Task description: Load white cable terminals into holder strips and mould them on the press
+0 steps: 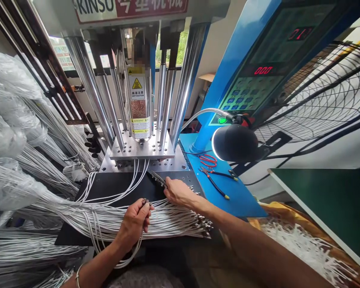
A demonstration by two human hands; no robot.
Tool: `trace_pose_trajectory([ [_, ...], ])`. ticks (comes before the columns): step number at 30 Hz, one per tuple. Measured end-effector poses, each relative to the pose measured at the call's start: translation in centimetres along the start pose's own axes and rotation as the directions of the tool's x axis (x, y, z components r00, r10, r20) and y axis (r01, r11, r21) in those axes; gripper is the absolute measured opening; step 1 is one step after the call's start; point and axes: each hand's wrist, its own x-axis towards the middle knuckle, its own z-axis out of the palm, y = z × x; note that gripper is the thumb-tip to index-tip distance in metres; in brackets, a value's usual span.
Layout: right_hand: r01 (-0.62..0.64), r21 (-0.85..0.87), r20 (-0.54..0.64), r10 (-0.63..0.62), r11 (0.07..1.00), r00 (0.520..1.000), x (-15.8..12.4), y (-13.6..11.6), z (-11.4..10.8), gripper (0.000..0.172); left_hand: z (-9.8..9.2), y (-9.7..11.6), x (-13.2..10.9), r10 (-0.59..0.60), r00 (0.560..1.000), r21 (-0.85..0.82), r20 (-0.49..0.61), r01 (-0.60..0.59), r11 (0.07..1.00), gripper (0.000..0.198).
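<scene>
My left hand (133, 222) is closed, thumb against fingers, on the ends of a few white cables (135, 251). Small dark metal tips stick up past its thumb, and the cables loop down below the wrist. In my right hand (180, 192) is a dark notched metal strip (157, 179), pinched at its near end and slanting up and left. Its far tip lies just in front of the press's metal mould plate (142, 151). Several white cables (132, 186) come out from under that plate. Beneath both hands lies a thick bundle of white cables (171, 228), with metal connector ends at its right.
A blue side plate (228, 188) bears pliers (214, 182) and another red-handled tool (208, 161). Over it hangs a black lamp (235, 143). Wrapped cable bundles (12, 180) crowd the left. White scraps (306, 248) fill a container at lower right, beside a green table (327, 200).
</scene>
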Motion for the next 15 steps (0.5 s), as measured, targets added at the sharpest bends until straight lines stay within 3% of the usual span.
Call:
trace_pose_trajectory([
  [3, -0.175, 0.167, 0.241, 0.132, 0.97, 0.962, -1.6, -0.8, 0.6, 0.009, -0.2, -0.5, 0.4, 0.042, 0.999, 0.067, -0.031, -0.039, 0.997, 0.039],
  [6, -0.391, 0.475, 0.411, 0.195, 0.788, 0.891, -3.3, -1.2, 2.3, 0.021, -0.1, -0.9, 0.8, 0.072, 0.995, 0.15, -0.07, -0.061, 0.987, 0.036],
  [7, -0.413, 0.537, 0.404, 0.205, 0.735, 0.891, -3.7, -1.2, 3.0, 0.027, 0.0, -1.0, 0.9, 0.076, 0.994, 0.176, -0.077, -0.062, 0.982, 0.035],
  [9, -0.388, 0.574, 0.335, 0.226, 0.721, 0.915, -4.0, -1.1, 4.0, 0.034, 0.2, -1.0, 1.1, 0.08, 0.993, 0.221, -0.087, -0.059, 0.974, 0.035],
  [15, -0.247, 0.448, 0.22, 0.162, 0.859, 0.962, -3.5, -0.6, 4.6, 0.036, 0.8, -0.5, 1.1, 0.048, 0.993, 0.282, -0.104, -0.017, 0.959, 0.037],
])
